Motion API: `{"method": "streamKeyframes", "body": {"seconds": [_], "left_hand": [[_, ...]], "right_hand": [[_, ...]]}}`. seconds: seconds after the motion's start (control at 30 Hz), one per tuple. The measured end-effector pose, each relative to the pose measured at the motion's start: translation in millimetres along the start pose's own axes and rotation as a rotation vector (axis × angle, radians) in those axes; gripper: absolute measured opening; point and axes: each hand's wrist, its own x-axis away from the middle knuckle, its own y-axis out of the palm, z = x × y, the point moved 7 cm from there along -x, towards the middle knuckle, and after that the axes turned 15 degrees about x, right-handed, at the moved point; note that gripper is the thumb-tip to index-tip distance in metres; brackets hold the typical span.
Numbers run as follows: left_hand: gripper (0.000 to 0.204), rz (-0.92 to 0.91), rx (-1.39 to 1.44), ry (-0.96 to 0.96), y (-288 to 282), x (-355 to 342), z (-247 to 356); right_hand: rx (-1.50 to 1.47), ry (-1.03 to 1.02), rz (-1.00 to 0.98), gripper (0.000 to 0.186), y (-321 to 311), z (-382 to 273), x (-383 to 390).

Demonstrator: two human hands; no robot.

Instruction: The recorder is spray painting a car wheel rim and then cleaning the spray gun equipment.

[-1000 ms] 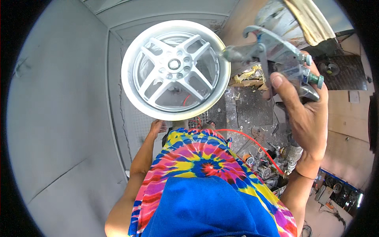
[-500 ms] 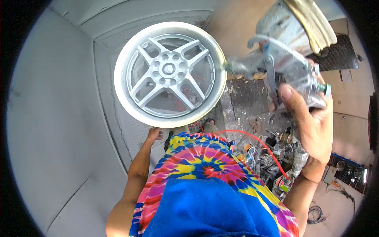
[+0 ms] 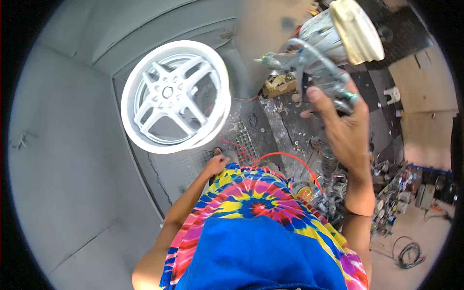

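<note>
My right hand (image 3: 345,125) is closed round the handle of a grey, paint-stained spray gun (image 3: 314,60), with the thumb along its back. The nozzle points left toward a silver-white alloy car wheel (image 3: 167,92) and stands apart from its rim. A whitish cup (image 3: 321,36) with a cream band round its edge sits at the gun's far side and seems joined to it. The spoked wheel is raised above the floor and tilted; its support is hidden. Low beside my waist is my left hand (image 3: 217,165), below the wheel. Its fingers are mostly hidden and blurred.
Grey walls (image 3: 72,145) close in the left side. A red hose (image 3: 290,155) curves past my waist. Cans and clutter (image 3: 338,191) crowd the floor at right, near a coiled black cable (image 3: 411,255). An opened cardboard box (image 3: 280,89) lies beyond the gun.
The spray gun and my right hand have shifted left in view, and the nozzle now stands farther from the rim. The wheel appears farther left and more tilted. My left hand has come toward my waist.
</note>
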Motion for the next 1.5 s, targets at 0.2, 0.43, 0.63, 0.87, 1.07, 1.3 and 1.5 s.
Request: {"method": "streamKeyframes", "body": {"seconds": [0.2, 0.43, 0.63, 0.87, 1.07, 1.3, 1.5], "left_hand": [[0.054, -0.329, 0.336, 0.274, 39.6, 27.0, 229.8], [0.062, -0.724, 1.115, 0.110, 105.9, 59.6, 366.4], [0.063, -0.663, 0.956, 0.033, 148.6, 61.3, 400.5], [0.071, -0.949, 0.800, -0.105, 189.0, 61.2, 419.0], [0.070, -1.023, 0.586, -0.037, 250.2, 50.2, 452.6], [0.066, -1.058, 0.430, 0.076, 292.8, -29.2, 495.1], [0.066, -1.061, 0.305, -0.031, 297.4, -81.9, 514.0]], "right_hand": [[-0.059, 0.186, 0.134, 0.040, 16.8, 71.9, 20.0], [0.193, 0.111, 0.664, 0.042, 3.3, 90.9, 41.6], [0.283, 0.261, 0.869, 0.039, -48.9, 89.9, 101.2], [-0.026, 0.351, 1.314, 0.032, -99.1, 114.6, 137.8], [-0.356, 0.286, 1.613, 0.023, -153.8, 138.8, 155.5], [-0.467, 0.364, 1.627, 0.013, -192.7, 197.2, 129.1], [-0.651, 0.355, 1.649, 0.013, -213.3, 245.5, 103.9]]}}
